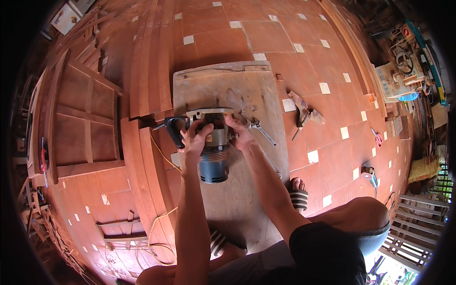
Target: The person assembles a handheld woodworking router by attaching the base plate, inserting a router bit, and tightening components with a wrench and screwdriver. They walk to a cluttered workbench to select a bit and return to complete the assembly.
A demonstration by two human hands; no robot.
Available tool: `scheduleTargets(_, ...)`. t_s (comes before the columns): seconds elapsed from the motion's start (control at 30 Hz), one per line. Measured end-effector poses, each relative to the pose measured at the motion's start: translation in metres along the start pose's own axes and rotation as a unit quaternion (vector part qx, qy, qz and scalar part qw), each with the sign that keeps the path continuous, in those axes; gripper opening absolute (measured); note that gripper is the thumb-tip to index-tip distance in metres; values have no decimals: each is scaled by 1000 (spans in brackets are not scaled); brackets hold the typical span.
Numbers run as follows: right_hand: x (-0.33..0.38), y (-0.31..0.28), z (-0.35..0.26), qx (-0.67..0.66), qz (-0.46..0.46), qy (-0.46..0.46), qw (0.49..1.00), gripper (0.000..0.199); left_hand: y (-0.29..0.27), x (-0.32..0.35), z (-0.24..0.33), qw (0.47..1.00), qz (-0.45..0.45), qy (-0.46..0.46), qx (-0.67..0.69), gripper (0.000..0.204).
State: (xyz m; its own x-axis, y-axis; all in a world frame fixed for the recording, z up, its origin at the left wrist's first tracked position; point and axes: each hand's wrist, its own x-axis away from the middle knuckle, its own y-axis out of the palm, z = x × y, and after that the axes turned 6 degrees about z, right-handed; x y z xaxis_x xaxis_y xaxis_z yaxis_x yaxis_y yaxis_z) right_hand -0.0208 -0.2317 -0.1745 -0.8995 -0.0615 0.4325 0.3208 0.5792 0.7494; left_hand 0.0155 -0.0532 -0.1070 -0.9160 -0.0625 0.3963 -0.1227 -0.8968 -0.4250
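Note:
A hand-held electric router lies on its side on a worn wooden board on the floor. Its blue-grey motor housing points toward me, and its base plate and black handle face away. My left hand grips the top of the router body near the black handle. My right hand holds the right side of the tool by its base. A metal wrench lies on the board just right of my right hand. A yellow power cord runs off to the left.
Stacked curved wooden planks and a panelled wooden frame lie to the left. A wooden offcut with a tool rests on the tiled floor to the right. My sandalled foot is beside the board. Workshop clutter fills the far right.

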Motion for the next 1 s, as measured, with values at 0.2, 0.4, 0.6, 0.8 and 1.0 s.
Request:
scheduleTargets(0.2,-14,-16,-7,7,-24,3,1000,46,5,-3,0,1000,1,21,8,60)
scheduleTargets(0.4,-11,-13,3,-19,-4,47,999,44,0,4,3,1000,5,2,-4,60)
scheduleTargets(0.6,-7,-14,-9,50,-29,-12,998,47,3,4,5,1000,-8,7,1,61)
scheduleTargets(0.8,-9,6,-87,556,-11,64,829,67,-12,5,7,999,-5,-23,-27,68)
scheduleTargets(1.0,-6,124,-243,957,-85,48,273,55,-5,-11,-2,999,-14,-12,-37,73)
